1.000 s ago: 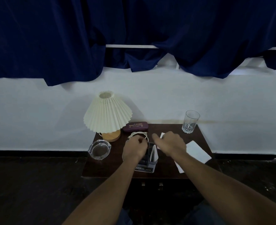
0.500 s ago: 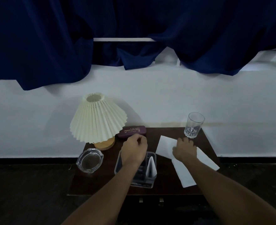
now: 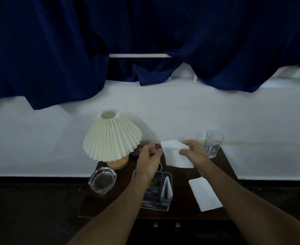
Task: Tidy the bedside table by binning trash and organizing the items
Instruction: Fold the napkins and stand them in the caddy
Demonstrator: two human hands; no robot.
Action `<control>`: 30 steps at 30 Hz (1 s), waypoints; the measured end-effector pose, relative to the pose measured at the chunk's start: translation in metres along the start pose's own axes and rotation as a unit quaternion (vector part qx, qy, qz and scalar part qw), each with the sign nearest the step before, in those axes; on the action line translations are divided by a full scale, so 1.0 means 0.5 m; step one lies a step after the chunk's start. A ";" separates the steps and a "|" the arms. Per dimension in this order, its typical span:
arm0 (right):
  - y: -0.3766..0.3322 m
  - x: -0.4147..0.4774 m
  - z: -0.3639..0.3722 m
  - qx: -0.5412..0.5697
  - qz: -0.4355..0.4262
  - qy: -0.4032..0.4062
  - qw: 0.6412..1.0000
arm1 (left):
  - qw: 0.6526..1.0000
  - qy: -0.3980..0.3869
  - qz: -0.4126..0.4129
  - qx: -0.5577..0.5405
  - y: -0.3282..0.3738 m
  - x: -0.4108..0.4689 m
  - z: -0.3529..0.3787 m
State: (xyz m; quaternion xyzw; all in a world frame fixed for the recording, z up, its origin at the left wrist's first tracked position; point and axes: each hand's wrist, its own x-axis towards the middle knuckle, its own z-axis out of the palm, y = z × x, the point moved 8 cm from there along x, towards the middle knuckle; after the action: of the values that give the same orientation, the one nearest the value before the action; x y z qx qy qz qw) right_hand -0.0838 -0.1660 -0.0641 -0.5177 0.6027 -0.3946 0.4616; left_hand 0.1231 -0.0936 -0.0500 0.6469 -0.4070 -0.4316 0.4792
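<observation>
My right hand (image 3: 192,152) holds a white tissue (image 3: 174,154) lifted above the back of the dark bedside table (image 3: 181,212). The fingers of my left hand (image 3: 149,158) are curled right at the tissue's left edge; whether they grip it is unclear. That hand hides most of a purple glasses case (image 3: 138,151). A second white tissue (image 3: 204,193) lies flat on the table's right side. Under my left wrist sits a clear organizer tray (image 3: 161,191) with a folded white paper (image 3: 167,187) standing in it.
A pleated cream lamp (image 3: 111,137) on a wooden base stands at the back left, with a glass ashtray (image 3: 102,179) in front of it. An empty drinking glass (image 3: 213,143) is at the back right corner. A white wall and dark blue curtains lie behind.
My right hand has picked one tissue up off the table and raised it toward the back. My left hand has moved up from the case area to the tissue's left edge.
</observation>
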 end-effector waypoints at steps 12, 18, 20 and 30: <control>-0.172 -0.131 -0.008 0.127 -0.044 -0.145 0.980 | 0.988 -0.119 0.069 -0.071 0.137 -0.073 -0.053; -0.189 -0.168 -0.024 0.110 -0.099 -0.119 0.982 | 0.991 -0.103 0.058 -0.060 0.161 -0.098 -0.079; -0.209 -0.185 -0.022 0.095 -0.126 -0.112 0.981 | 0.990 -0.114 0.063 -0.048 0.171 -0.104 -0.079; -0.266 -0.209 -0.010 -0.101 -0.294 -0.055 0.949 | 0.987 -0.156 0.012 -0.044 0.154 -0.107 -0.085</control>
State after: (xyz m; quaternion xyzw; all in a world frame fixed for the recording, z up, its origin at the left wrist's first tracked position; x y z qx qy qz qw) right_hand -0.0501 -0.0829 0.0797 -0.7366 0.4341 -0.4211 0.3030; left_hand 0.1388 -0.0479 0.0411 0.5447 -0.4648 -0.5394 0.4430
